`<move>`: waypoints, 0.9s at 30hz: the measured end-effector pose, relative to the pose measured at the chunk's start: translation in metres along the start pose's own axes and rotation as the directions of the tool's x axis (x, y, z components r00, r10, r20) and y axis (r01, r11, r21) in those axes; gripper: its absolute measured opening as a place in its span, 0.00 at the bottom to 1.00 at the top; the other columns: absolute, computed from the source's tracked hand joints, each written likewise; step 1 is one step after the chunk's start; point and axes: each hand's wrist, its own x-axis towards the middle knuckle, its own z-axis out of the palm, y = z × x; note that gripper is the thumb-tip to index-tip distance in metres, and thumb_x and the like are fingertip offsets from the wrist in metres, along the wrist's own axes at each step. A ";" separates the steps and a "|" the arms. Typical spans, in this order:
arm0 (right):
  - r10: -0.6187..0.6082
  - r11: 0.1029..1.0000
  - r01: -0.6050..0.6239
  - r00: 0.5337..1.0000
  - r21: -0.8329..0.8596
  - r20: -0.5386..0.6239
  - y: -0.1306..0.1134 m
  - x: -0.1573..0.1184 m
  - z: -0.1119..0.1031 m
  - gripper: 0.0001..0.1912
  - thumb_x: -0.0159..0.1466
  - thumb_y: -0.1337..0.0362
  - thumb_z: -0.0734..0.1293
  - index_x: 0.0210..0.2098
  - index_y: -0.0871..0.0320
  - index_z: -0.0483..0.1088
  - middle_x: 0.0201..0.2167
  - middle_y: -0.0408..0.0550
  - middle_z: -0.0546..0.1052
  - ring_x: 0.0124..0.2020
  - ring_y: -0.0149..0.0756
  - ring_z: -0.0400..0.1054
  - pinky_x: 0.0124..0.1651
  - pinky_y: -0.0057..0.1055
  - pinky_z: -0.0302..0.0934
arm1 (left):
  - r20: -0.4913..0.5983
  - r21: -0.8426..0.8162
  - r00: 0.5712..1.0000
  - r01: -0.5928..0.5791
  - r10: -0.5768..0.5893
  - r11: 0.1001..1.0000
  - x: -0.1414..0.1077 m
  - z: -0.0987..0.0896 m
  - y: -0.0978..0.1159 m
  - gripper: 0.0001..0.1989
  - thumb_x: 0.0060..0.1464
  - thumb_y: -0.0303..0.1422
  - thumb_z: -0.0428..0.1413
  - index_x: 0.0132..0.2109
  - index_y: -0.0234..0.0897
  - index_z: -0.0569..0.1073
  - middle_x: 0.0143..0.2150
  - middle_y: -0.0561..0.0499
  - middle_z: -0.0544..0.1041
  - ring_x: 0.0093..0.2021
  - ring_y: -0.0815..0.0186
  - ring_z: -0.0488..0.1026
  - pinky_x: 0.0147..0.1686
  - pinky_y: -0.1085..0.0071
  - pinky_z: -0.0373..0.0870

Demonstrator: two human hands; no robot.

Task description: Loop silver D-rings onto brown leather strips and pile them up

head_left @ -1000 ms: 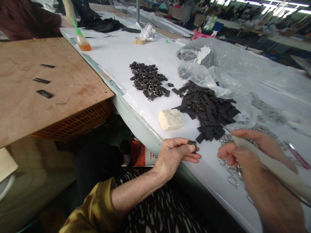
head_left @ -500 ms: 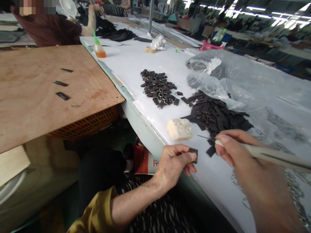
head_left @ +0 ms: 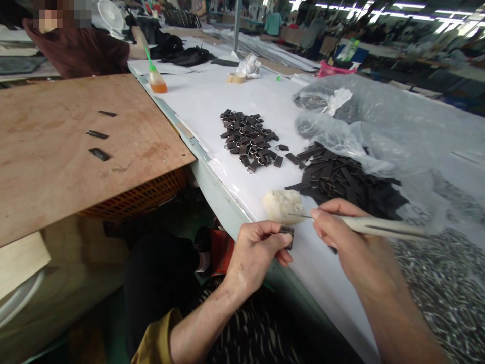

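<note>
Between thumb and fingers, my left hand [head_left: 261, 250] pinches a small dark strip piece [head_left: 287, 236] at the table's front edge. My right hand [head_left: 350, 240] holds a white-handled tool [head_left: 373, 226] whose thin metal tip points left, over the front of a cream foam block [head_left: 282, 206] and just above the strip piece. Behind the block lies a heap of dark pieces with metal rings [head_left: 248, 139]. To its right is a pile of flat dark strips [head_left: 337, 177]. Many loose metal rings [head_left: 447, 288] are spread beyond my right wrist.
Clear plastic bags [head_left: 379, 126] cover the table's right back. A bottle with orange liquid [head_left: 157, 81] and a tape roll [head_left: 236, 78] stand farther back. Three dark pieces lie on the wooden board [head_left: 49, 151] at left. Another person [head_left: 79, 50] is at the back left.
My right hand has moved left, bringing the tool's tip over the foam block near the strip piece. My left hand has shifted slightly left and up, still holding the piece.
</note>
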 end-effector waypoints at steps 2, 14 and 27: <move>0.000 1.000 0.000 1.000 0.004 -0.009 0.003 0.002 0.004 0.14 0.56 0.54 0.66 0.21 0.57 0.66 0.16 0.41 0.65 0.19 0.29 0.57 0.19 0.25 0.52 | 0.001 0.027 1.000 -0.002 0.002 1.000 0.001 -0.006 0.003 0.08 0.46 0.32 0.57 0.24 0.31 0.73 0.18 0.50 0.72 0.19 0.71 0.66 0.26 0.74 0.64; 0.055 0.998 -0.055 0.998 0.004 0.000 -0.007 0.009 0.014 0.13 0.55 0.57 0.65 0.18 0.56 0.63 0.16 0.40 0.64 0.21 0.29 0.57 0.22 0.25 0.53 | -0.049 0.079 0.998 -0.043 0.047 0.996 0.007 -0.020 0.010 0.07 0.48 0.30 0.57 0.26 0.31 0.74 0.19 0.50 0.73 0.21 0.71 0.67 0.28 0.75 0.64; 0.065 0.996 -0.067 0.997 0.051 0.044 0.002 0.013 0.020 0.14 0.55 0.55 0.66 0.19 0.56 0.63 0.15 0.39 0.62 0.20 0.28 0.54 0.22 0.26 0.50 | -0.042 0.061 0.998 -0.046 0.048 0.997 0.015 -0.023 0.006 0.08 0.49 0.31 0.57 0.26 0.31 0.73 0.19 0.49 0.74 0.21 0.71 0.68 0.28 0.75 0.65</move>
